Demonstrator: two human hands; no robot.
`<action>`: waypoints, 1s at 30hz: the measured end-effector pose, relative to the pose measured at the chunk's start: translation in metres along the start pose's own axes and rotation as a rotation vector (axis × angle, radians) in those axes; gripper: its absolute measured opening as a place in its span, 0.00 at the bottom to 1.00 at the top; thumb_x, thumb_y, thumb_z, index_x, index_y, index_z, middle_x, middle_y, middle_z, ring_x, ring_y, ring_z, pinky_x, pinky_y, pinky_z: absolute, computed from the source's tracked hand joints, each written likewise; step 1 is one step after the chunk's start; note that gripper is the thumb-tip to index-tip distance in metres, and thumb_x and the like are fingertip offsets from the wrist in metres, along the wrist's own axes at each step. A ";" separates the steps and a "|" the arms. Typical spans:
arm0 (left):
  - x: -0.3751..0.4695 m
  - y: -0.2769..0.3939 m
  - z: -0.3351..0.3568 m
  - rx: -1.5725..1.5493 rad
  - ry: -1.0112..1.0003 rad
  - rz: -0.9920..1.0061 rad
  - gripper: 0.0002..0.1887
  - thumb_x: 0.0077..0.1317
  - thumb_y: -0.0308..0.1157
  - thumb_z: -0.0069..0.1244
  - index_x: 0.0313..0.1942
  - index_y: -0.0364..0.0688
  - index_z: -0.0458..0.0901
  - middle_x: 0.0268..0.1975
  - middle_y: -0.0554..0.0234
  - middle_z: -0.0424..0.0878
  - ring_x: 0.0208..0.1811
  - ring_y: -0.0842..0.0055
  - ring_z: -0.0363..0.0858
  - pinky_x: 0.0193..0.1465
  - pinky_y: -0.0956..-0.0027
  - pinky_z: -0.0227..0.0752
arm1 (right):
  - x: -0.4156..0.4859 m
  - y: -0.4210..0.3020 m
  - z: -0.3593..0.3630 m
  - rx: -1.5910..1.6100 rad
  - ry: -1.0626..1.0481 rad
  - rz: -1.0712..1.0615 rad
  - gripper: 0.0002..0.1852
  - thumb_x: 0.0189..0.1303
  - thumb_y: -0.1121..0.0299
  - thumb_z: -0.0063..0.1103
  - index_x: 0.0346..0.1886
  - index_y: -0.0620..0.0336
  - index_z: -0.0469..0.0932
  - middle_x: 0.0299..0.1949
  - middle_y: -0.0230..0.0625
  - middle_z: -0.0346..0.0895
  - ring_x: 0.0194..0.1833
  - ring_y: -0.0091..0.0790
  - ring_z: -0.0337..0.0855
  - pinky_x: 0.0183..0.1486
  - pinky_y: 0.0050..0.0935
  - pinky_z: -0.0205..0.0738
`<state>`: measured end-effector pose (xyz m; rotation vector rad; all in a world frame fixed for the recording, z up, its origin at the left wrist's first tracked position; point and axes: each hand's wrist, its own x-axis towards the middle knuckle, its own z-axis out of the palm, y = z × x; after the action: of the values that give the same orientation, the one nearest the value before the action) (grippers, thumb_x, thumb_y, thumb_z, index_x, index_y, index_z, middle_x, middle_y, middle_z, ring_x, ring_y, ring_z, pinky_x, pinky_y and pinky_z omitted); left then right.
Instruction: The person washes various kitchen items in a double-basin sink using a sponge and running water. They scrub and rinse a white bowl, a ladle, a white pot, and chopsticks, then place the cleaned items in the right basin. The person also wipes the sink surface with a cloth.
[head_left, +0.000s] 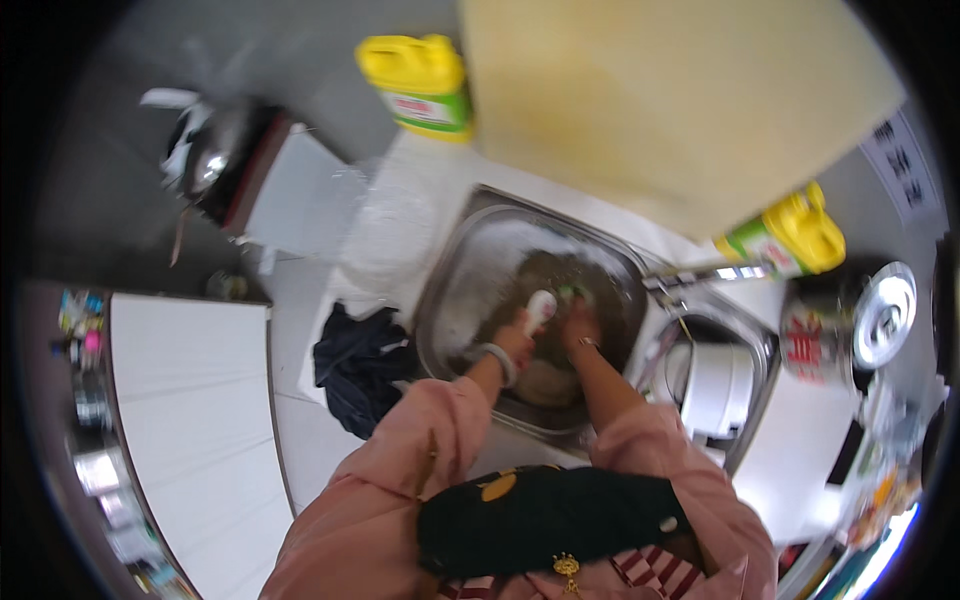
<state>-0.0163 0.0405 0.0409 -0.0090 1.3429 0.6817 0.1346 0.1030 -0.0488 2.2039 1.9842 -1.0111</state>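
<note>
My left hand (516, 343) is closed around a white, round-ended object (541, 307) with a reddish mark, held over the left basin of a steel sink (431, 322). What the object is, I cannot tell. Beside it my right hand (582, 322) reaches down into the basin, its fingers blurred. Something small and green (570, 290) shows at those fingertips; whether they grip it is unclear. Murky brownish water (615, 300) covers much of the basin floor. A pale, rounded shape (547, 384) lies near the basin's front side, between my forearms.
A chrome faucet (712, 275) stands by the divider. White containers (720, 390) fill the right basin. Yellow jugs (424, 86) flank a large cream board (660, 97) behind the sink. Dark cloth (360, 364) hangs at the left counter edge. A lidded steel pot (817, 330) stands right.
</note>
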 end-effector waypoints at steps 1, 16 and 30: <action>-0.004 0.003 -0.006 -0.083 -0.097 -0.014 0.23 0.68 0.53 0.33 0.33 0.45 0.78 0.13 0.71 0.62 0.07 0.78 0.54 0.10 0.72 0.48 | 0.001 0.005 0.003 -0.050 -0.047 -0.073 0.17 0.56 0.61 0.49 0.49 0.51 0.73 0.47 0.49 0.73 0.49 0.50 0.74 0.51 0.47 0.69; -0.025 0.000 0.047 0.155 -0.054 0.373 0.08 0.68 0.36 0.40 0.46 0.50 0.71 0.19 0.79 0.64 0.14 0.90 0.57 0.14 0.81 0.49 | -0.055 -0.031 -0.046 1.471 -0.202 -0.055 0.18 0.57 0.64 0.59 0.49 0.60 0.72 0.44 0.36 0.73 0.43 0.29 0.73 0.45 0.28 0.69; -0.062 -0.016 0.084 0.631 -0.347 0.755 0.12 0.66 0.32 0.44 0.45 0.39 0.79 0.22 0.76 0.70 0.25 0.84 0.72 0.27 0.79 0.66 | -0.053 0.005 -0.029 1.768 -0.155 0.512 0.23 0.62 0.48 0.47 0.52 0.54 0.70 0.37 0.39 0.75 0.29 0.38 0.75 0.29 0.38 0.70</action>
<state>0.0620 0.0320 0.1117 1.1195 1.1541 0.7997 0.1530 0.0671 -0.0034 2.4128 -0.0909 -3.2018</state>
